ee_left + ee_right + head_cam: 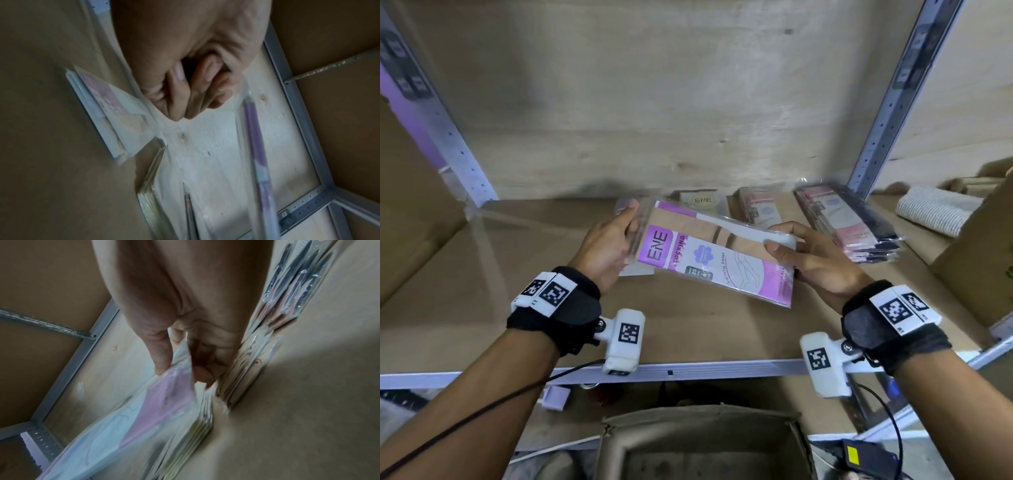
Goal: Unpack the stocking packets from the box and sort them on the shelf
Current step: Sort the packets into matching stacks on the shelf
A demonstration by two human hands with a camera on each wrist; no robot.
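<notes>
Both hands hold one purple ENE stocking packet (709, 255) tilted just above the brown shelf board (688, 329). My left hand (628, 222) grips its left end, and the curled fingers (195, 91) show in the left wrist view beside the packet's purple edge (255, 146). My right hand (780, 243) pinches the right end between thumb and fingers (162, 360), with the packet (154, 402) hanging below. Under the left hand lies another flat packet (635, 270). The open cardboard box (705, 442) stands below the shelf's front edge, its inside dim.
Along the back of the shelf stand a beige ENE pack (702, 202), a pink stack (760, 209) and a dark stack (852, 222). A white roll (935, 212) and a cardboard box (979, 246) sit at the right. Metal uprights (887, 113) frame the bay.
</notes>
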